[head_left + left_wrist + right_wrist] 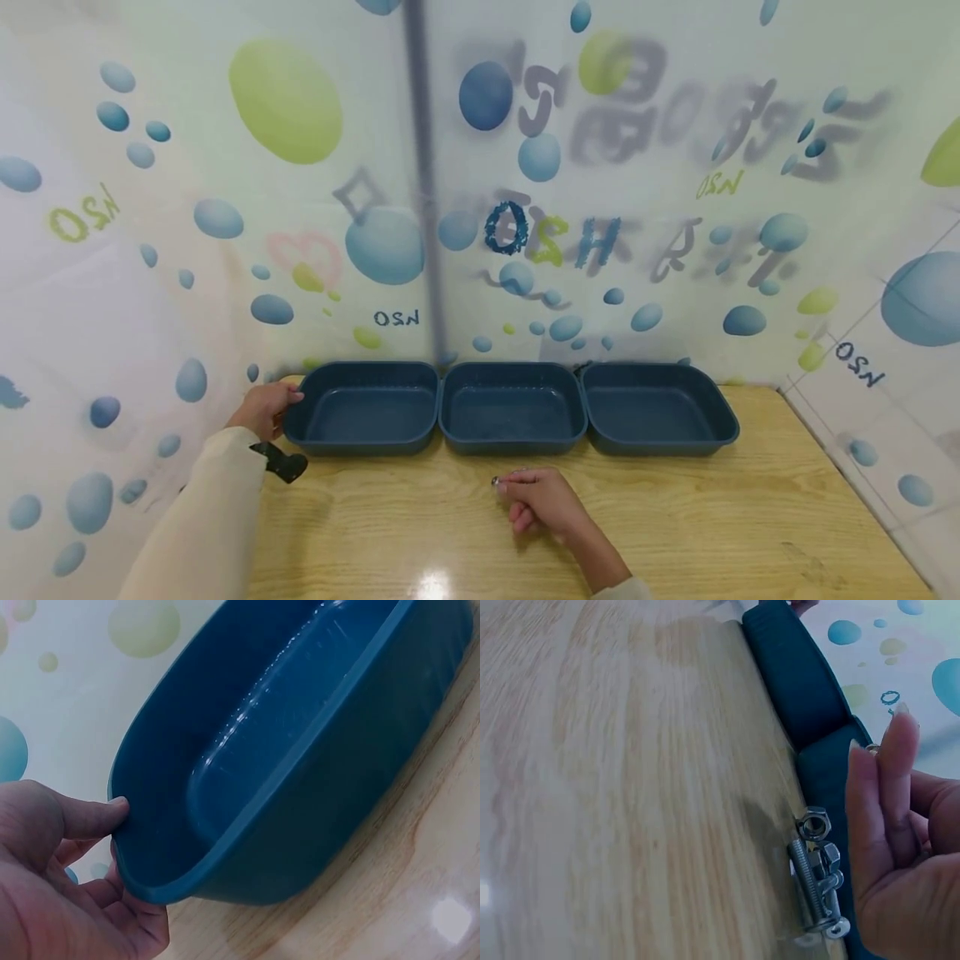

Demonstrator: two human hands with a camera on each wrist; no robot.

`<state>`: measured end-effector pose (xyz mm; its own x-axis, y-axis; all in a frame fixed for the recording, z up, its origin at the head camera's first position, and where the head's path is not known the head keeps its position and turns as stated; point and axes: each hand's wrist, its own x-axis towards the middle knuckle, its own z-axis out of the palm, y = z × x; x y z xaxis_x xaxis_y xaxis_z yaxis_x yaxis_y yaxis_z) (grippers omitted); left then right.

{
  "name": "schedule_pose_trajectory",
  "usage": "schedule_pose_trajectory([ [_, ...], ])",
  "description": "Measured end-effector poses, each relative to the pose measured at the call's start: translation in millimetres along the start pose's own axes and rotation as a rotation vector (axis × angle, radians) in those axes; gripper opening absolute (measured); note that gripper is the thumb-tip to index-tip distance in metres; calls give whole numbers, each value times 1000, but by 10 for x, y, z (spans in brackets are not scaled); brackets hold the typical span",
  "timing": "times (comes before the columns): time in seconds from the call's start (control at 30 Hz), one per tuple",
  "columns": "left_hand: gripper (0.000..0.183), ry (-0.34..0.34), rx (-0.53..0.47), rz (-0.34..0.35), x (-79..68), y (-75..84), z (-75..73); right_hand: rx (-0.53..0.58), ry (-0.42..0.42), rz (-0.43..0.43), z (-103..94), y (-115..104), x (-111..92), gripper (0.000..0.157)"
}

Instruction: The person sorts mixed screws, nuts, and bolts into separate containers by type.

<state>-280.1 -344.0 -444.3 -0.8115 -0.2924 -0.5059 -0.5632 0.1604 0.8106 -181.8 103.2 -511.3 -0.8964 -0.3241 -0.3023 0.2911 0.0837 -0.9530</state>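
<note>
My left hand (67, 877) pinches the end rim of the left blue bin (292, 784), thumb over the edge and fingers curled beneath it on the outside. In the head view, my right hand (543, 502) is in front of the middle blue bin (513, 450). Its fingertips pinch a small shiny metal piece (496, 481), mostly covered by the fingers. Beside that hand in the right wrist view are a large hex nut (814, 823), a long threaded bolt (806, 874) and other metal hardware, grouped together on the wooden table (645, 787).
The right blue bin (660, 450) completes a side-by-side row along the back of the table. Behind it hangs a pale curtain (652, 183) with blue and green spots. A dark strap end (281, 462) sticks out at my left wrist.
</note>
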Motion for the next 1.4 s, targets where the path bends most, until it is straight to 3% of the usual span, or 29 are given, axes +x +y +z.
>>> schedule_pose_trajectory([
  [0.27,8,-6,-6,8,-23,11,-3,97,-21,38,47,-84,-2,40],
  [0.6,7,6,1,14,-53,2,20,183,-64,21,189,-269,66,43],
  [1.03,8,-3,-2,32,-52,23,21,255,-73,-22,497,-430,337,35],
  [1.4,25,18,27,33,11,-8,12,268,-100,-43,720,-566,511,36],
])
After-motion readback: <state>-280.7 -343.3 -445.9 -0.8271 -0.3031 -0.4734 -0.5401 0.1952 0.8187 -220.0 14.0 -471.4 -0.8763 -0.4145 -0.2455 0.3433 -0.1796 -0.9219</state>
